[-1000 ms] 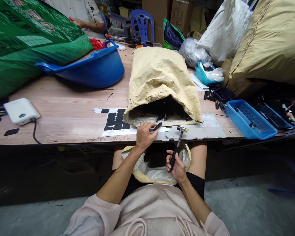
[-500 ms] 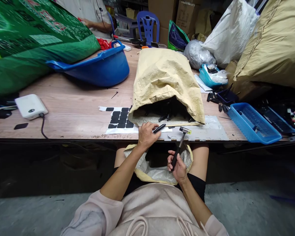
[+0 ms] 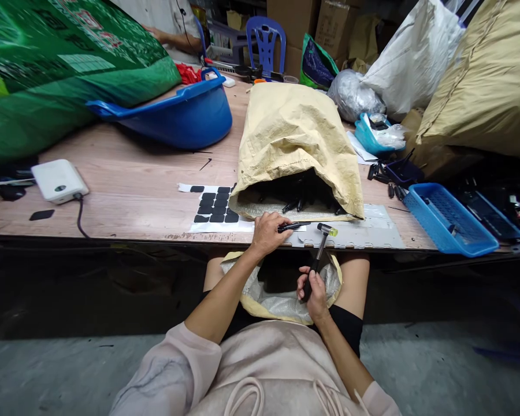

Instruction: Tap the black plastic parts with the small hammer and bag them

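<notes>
Left hand [image 3: 266, 234]: at the front edge of the wooden worktable [image 3: 147, 202], fingers closed round one end of a slim black piece [image 3: 290, 226]. The piece points to the right and lies just in front of the mouth of a yellow woven sack [image 3: 299, 121]. Its far end narrows to a dark tip, possibly a blade; too small to be certain.

Right hand [image 3: 315, 292]: over the lap, lower than the left, wrapped round the black grip of a small hammer [image 3: 317, 260]. Hammer tilted, head up near the table edge; head is metal with a yellow-green face at its right end. Hammer head and black piece are near each other, apart.

Yellow sack: lies on the table, mouth toward the person; more black pieces [image 3: 300, 203] show inside. Left of the mouth, a white sheet [image 3: 245, 225] carrying rows of black rounded patches [image 3: 215, 209]. Under the front right of the sack, a grey board [image 3: 381, 228].

Between the thighs: a second sack [image 3: 277, 309], open upward, pale lining; interior dark, contents unclear.

Surroundings on table: blue basin [image 3: 190, 118] far left, blue basket [image 3: 453, 222] right, white box with cable [image 3: 59, 182] left.
</notes>
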Tool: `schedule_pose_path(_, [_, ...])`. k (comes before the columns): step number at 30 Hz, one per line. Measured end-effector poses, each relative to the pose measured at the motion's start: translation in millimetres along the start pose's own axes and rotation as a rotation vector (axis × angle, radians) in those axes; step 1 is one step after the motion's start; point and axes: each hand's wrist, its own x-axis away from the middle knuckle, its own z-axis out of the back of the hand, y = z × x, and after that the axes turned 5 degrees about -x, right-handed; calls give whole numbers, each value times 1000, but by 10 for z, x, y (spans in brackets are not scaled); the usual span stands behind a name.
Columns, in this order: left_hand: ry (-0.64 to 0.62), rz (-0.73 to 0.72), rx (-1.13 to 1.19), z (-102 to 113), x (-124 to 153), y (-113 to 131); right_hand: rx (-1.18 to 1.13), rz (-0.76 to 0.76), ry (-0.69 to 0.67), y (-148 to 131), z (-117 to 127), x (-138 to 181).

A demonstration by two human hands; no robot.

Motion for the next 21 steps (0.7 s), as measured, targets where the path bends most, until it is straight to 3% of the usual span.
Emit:
schedule_pose_path(6, [-66,-10,6,36,-12,-19,208,80,108,-56,-23,158])
schedule_pose_path(14, [-103,-30,69,54,-21,-43,436,99,-32,-225,-153,315])
schedule_pose_path(21, [-87,-47,73,45,-3,-23,449,130,-17,-270,-121,374])
